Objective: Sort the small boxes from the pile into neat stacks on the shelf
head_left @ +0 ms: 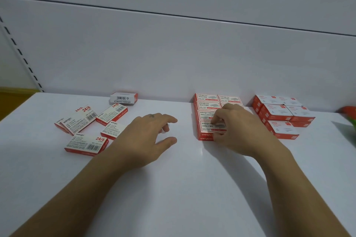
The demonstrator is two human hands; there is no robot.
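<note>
Likely light, stiff cardboard — loose boxes (86,144) lie left on the shelf (173,188), best pinched across long edges; left hand (146,134) hovers slack, empty — right hand (238,129) pinches the stack's front box (206,126)

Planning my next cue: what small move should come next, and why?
Probably send the open left hand to the nearest loose box beside it: the right hand grips the front box in the neat stack, and the pile is unsorted.
</note>
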